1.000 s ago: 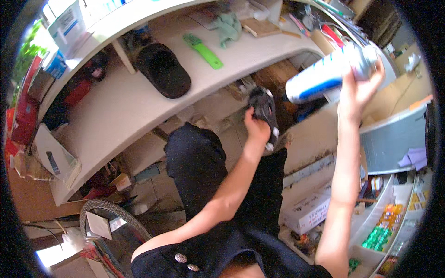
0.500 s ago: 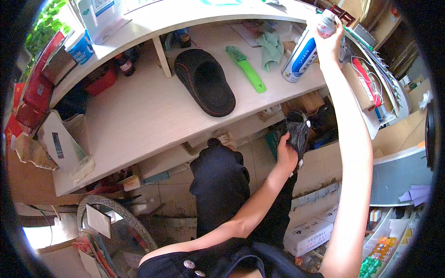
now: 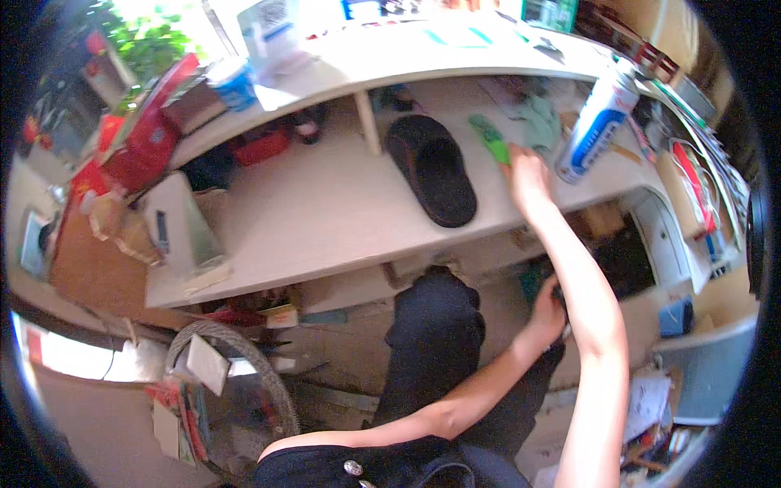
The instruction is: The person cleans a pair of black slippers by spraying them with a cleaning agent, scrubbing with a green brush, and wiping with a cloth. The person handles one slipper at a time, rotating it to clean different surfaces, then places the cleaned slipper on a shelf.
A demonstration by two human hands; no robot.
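One green brush [image 3: 486,134] on the table [image 3: 309,228], between a black slipper [image 3: 431,171] and a spray can [image 3: 600,122], is gripped by the curled fingers of the right hand [image 3: 529,179]; a dark object [image 3: 558,294], mostly hidden, seems to be held in the left hand [image 3: 547,314], fingers bent.

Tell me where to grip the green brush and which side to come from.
Probably by its handle, coming from the desk's front edge: the handle points that way, the bristle head toward the back. The right hand covers the handle's near end.
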